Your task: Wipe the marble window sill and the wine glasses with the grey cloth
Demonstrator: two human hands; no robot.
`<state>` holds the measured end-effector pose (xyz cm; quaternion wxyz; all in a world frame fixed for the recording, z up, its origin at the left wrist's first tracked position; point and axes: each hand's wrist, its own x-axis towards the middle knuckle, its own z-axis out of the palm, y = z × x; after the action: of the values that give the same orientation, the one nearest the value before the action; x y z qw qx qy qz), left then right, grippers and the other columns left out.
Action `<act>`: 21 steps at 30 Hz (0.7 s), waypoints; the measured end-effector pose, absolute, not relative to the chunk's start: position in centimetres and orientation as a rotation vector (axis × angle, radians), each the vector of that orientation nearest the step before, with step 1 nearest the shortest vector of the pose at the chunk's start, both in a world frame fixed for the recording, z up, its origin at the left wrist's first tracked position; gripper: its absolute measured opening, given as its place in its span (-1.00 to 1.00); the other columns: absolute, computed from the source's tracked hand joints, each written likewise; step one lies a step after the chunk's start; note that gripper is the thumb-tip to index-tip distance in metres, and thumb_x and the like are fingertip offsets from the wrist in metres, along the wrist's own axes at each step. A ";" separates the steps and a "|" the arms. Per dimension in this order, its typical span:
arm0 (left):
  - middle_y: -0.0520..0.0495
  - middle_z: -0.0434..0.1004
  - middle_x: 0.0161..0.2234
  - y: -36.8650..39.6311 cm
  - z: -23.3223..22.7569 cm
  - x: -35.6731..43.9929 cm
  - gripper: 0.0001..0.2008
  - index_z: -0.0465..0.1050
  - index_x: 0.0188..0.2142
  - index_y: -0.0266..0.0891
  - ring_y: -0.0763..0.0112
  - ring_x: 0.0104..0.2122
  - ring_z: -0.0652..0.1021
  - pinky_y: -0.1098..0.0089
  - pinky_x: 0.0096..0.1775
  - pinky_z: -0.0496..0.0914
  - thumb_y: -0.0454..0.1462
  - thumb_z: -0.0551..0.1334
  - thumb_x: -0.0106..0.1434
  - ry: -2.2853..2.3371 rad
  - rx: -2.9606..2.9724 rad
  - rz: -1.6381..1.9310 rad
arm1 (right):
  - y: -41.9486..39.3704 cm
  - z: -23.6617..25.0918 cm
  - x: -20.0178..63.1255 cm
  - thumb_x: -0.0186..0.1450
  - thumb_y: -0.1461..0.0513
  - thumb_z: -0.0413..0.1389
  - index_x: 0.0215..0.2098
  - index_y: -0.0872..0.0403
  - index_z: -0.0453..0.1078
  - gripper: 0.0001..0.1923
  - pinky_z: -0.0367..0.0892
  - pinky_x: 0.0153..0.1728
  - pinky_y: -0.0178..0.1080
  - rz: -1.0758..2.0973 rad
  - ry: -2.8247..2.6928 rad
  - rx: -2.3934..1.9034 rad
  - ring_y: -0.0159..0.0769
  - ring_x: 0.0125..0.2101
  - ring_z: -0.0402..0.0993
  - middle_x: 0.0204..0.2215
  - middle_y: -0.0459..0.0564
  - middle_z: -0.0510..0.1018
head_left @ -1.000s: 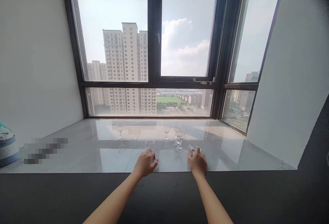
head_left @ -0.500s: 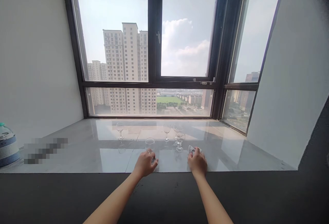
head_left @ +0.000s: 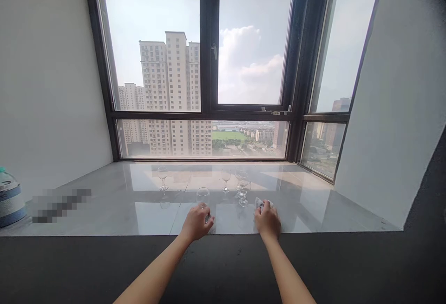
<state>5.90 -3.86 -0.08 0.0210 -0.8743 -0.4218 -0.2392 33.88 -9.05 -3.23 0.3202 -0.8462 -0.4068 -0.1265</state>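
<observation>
The left hand (head_left: 195,222) is wrapped around the stem and base of the near wine glass (head_left: 203,196), which stands upright on the marble sill (head_left: 104,211) close to its front edge. The right hand (head_left: 267,220) is pressed down on a small crumpled cloth (head_left: 259,202), fingers curled over it (the cloth shows only at the fingertips).

For a sound grip, hold the glass low on the stem, keep it vertical, and leave the bowl free; the stem will likely snap under sideways force. Gather the cloth fully into the palm before lifting.

The held glass rises directly above the left hand's fingers. Three more wine glasses stand behind: one far left (head_left: 162,176), one at centre (head_left: 226,179), and a close pair (head_left: 243,188) just beyond the cloth. A large water bottle (head_left: 9,201) sits well apart at the left edge.
</observation>
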 end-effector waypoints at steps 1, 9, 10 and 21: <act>-0.12 0.41 -0.21 -3.9 0.0 5.9 -0.71 0.42 -0.33 -0.20 0.32 -0.32 0.46 0.35 -0.28 0.26 -0.09 0.05 0.31 -1.307 -2.710 -0.740 | -9.0 -3.3 33.9 0.31 0.19 -0.03 0.04 0.11 0.23 -0.65 0.20 -0.22 -0.22 -0.331 -1.064 -2.229 -0.11 -0.12 0.39 -0.23 0.12 0.46; -0.12 0.42 -0.20 -4.0 0.0 5.9 -0.74 0.43 -0.31 -0.20 0.32 -0.32 0.46 0.35 -0.27 0.26 -0.10 0.07 0.30 -1.320 -2.697 -0.726 | -9.0 -3.3 33.9 0.30 0.21 -0.02 0.00 0.11 0.25 -0.69 0.19 -0.25 -0.23 -0.384 -1.093 -2.221 -0.13 -0.13 0.39 -0.23 0.09 0.48; -0.12 0.42 -0.19 -4.0 0.1 5.9 -0.74 0.44 -0.31 -0.20 0.32 -0.31 0.47 0.34 -0.27 0.26 -0.10 0.07 0.30 -1.320 -2.696 -0.726 | -9.0 -3.3 33.9 0.30 0.21 -0.02 -0.01 0.11 0.26 -0.70 0.19 -0.25 -0.23 -0.388 -1.096 -2.220 -0.13 -0.14 0.38 -0.23 0.09 0.48; -0.13 0.42 -0.19 -3.9 0.0 6.0 -0.74 0.44 -0.32 -0.20 0.31 -0.30 0.47 0.34 -0.27 0.26 -0.10 0.08 0.29 -1.333 -2.698 -0.727 | -9.1 -3.2 33.9 0.30 0.22 -0.01 -0.04 0.10 0.27 -0.73 0.15 -0.26 -0.25 -0.391 -1.107 -2.209 -0.16 -0.13 0.37 -0.21 0.09 0.48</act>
<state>5.99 -3.92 0.02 0.0228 -0.8712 -0.4305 -0.2348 33.86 -9.09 -3.19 0.3147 -0.8382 -0.4199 -0.1486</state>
